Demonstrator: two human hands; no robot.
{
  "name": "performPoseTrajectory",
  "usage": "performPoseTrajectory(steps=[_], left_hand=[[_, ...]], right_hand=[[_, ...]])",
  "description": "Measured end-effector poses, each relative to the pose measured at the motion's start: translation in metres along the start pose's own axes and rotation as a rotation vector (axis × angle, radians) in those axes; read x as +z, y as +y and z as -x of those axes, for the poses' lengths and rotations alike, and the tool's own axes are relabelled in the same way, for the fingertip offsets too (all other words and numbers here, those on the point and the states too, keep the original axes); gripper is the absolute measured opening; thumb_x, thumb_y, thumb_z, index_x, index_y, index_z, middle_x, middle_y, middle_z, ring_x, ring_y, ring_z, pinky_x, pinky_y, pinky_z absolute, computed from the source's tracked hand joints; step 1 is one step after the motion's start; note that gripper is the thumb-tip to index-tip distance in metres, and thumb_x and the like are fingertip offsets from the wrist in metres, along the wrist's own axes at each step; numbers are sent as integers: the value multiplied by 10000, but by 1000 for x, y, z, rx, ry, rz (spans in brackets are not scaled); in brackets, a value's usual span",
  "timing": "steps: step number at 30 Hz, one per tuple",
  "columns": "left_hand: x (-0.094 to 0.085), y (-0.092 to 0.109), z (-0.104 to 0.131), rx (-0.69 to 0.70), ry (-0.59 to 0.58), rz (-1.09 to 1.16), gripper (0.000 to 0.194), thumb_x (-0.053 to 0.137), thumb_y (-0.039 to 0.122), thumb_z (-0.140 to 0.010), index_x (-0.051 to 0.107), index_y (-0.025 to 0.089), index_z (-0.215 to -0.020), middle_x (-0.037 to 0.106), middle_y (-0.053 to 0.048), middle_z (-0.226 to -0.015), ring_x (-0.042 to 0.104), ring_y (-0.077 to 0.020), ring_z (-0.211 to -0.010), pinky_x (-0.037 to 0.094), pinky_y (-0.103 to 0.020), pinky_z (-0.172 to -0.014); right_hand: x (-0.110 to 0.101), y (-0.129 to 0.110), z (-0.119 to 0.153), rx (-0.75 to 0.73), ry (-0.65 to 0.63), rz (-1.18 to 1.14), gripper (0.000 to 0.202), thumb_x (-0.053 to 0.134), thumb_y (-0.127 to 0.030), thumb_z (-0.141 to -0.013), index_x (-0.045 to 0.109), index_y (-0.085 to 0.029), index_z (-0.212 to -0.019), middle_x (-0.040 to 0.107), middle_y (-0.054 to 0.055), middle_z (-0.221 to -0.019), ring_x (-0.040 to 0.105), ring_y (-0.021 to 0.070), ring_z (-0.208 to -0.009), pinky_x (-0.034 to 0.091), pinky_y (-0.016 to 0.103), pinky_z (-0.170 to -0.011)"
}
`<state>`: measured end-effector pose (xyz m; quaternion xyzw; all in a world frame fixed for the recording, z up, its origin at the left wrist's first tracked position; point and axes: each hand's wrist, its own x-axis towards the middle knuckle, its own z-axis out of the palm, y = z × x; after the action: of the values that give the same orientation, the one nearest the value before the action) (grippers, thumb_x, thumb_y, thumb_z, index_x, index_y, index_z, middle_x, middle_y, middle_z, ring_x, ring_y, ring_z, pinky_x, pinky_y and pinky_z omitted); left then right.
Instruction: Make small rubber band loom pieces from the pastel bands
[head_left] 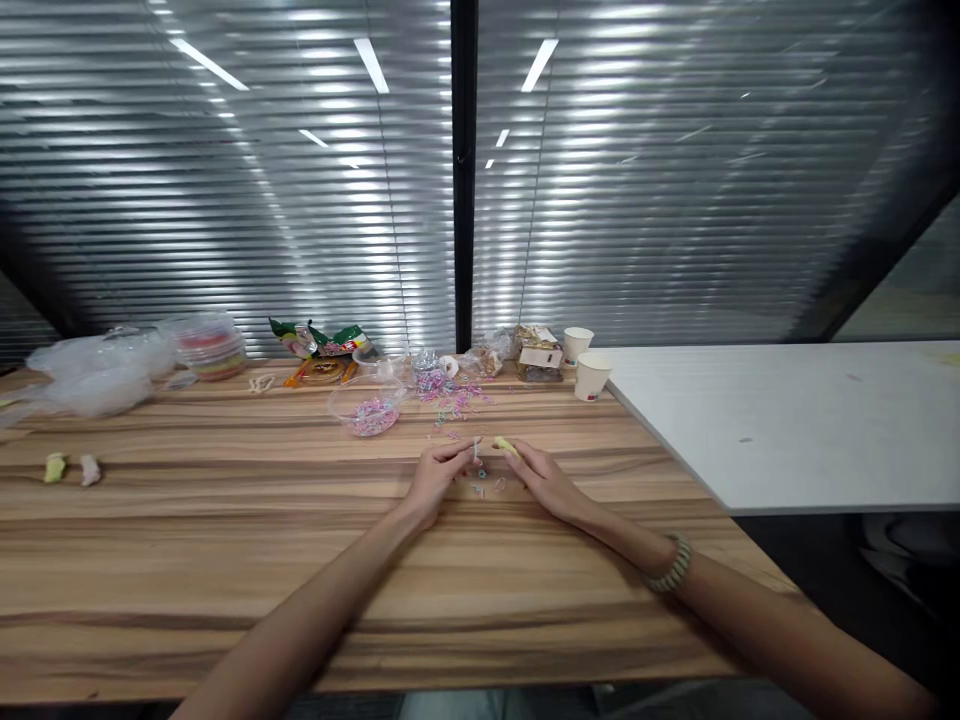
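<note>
Near the middle of the wooden table (262, 540), my left hand (435, 480) pinches a small, thin, pale bluish piece (475, 450) that stands upright from its fingertips. My right hand (546, 482), a beaded bracelet on its wrist, closes its fingers on a small yellow piece (504, 444). The two held pieces are close together but apart. Just below them on the wood lie a small teal piece (482, 474) and a few pale bits (500, 484). All these are too small to name surely.
Beyond my hands are a clear bowl (335, 408) of pink and purple bits, scattered bits (454, 403), snack packets (322, 370) and two paper cups (592, 378). At left lie plastic bags (97, 375), stacked tubs (214, 348), a yellow lump (55, 467) and a pinkish lump (90, 470).
</note>
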<state>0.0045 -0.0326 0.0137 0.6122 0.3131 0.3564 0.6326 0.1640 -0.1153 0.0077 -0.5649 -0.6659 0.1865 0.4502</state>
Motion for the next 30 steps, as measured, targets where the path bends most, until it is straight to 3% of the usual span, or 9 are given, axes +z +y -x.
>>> performPoseTrajectory(steps=[4, 8, 13, 18, 22, 25, 30], left_hand=[[-4, -3, -2, 49, 24, -107, 418, 652, 363, -625, 652, 140, -978, 690, -67, -768, 559, -143, -625, 396, -217, -532], [-3, -4, -1, 168, -1, -226, 417, 666, 336, -617, 648, 142, -986, 687, -53, -737, 564, -149, -629, 417, -235, -585], [-1, -3, 2, 317, -32, -388, 354, 674, 323, -615, 668, 162, -930, 649, -65, -851, 535, -133, -644, 408, -224, -561], [1, -6, 4, 352, -130, -411, 261, 657, 319, -643, 684, 175, -858, 641, -68, -858, 558, -160, -752, 423, -227, -620], [3, -4, 5, 341, -148, -490, 200, 590, 328, -710, 686, 168, -782, 656, -45, -773, 557, -155, -684, 415, -233, -614], [7, 1, 8, 376, -177, -549, 272, 477, 336, -792, 681, 166, -734, 664, -44, -751, 564, -160, -702, 419, -250, -660], [14, 10, 17, 608, -162, -626, 233, 458, 268, -815, 668, 174, -784, 669, -51, -786, 541, -178, -825, 402, -313, -798]], right_hand=[[3, 4, 1, -64, -27, 29, 347, 300, -314, -900, 460, -189, -1181, 519, 76, -1186, 466, 189, -1090, 342, 371, -939], [5, 4, 1, -123, -73, 121, 297, 309, -300, -899, 523, -194, -1076, 589, 77, -1043, 534, 188, -951, 409, 337, -836], [6, 3, 2, -177, -89, 247, 270, 318, -265, -893, 574, -181, -879, 608, 68, -848, 547, 181, -785, 419, 294, -712], [5, 2, 4, -213, -114, 323, 255, 328, -220, -881, 580, -182, -873, 608, 69, -844, 544, 183, -778, 409, 287, -699], [5, 4, 5, -188, -52, 329, 261, 348, -250, -875, 599, -190, -832, 612, 63, -758, 546, 179, -701, 400, 274, -638], [6, 6, 4, -150, 53, 294, 251, 373, -277, -867, 607, -190, -837, 627, 62, -776, 558, 180, -710, 400, 270, -644], [4, 7, 2, -34, 144, 216, 288, 362, -301, -874, 584, -177, -739, 587, 19, -619, 515, 141, -560, 366, 236, -554]])
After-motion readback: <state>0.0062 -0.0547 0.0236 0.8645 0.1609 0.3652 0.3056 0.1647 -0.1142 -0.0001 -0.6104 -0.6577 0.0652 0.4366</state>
